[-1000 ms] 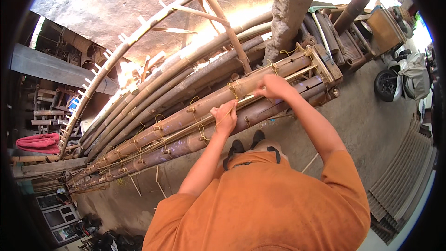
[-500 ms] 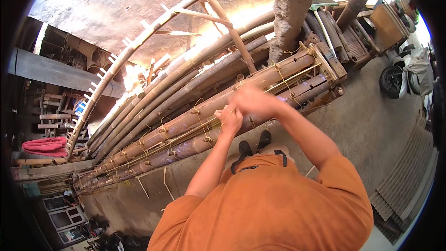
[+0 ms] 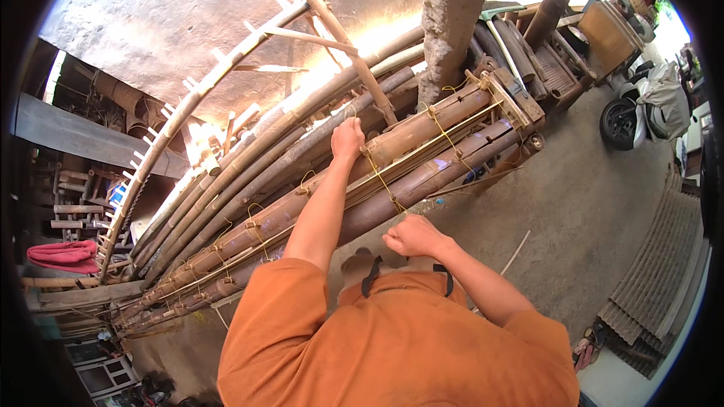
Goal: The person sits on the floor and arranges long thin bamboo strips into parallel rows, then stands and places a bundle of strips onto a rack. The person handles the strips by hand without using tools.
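Two long brown bamboo poles lie side by side before me, the far pole [image 3: 407, 136] and the near pole [image 3: 422, 181], both set with small pegs. Thin yellow cord [image 3: 382, 179] crosses between them from peg to peg. My left hand [image 3: 348, 138] is a fist just beyond the far pole, closed on one end of the cord. On the near side, close to my waist, my right hand [image 3: 416, 237] is closed on the other end. The cord between my hands looks drawn tight. Most of it inside the fists is hidden.
Several loose bamboo poles [image 3: 283, 152] lie behind, against the wall. A curved bamboo frame with pegs [image 3: 197, 89] rises at the left. A rough pillar [image 3: 450, 19] stands behind the poles. Corrugated sheets [image 3: 652, 256] and a covered motorbike [image 3: 641, 109] are to the right.
My hands were close together over the poles. They have parted: the left moved away past the far pole, the right came back toward my waist. My view shifted slightly right.
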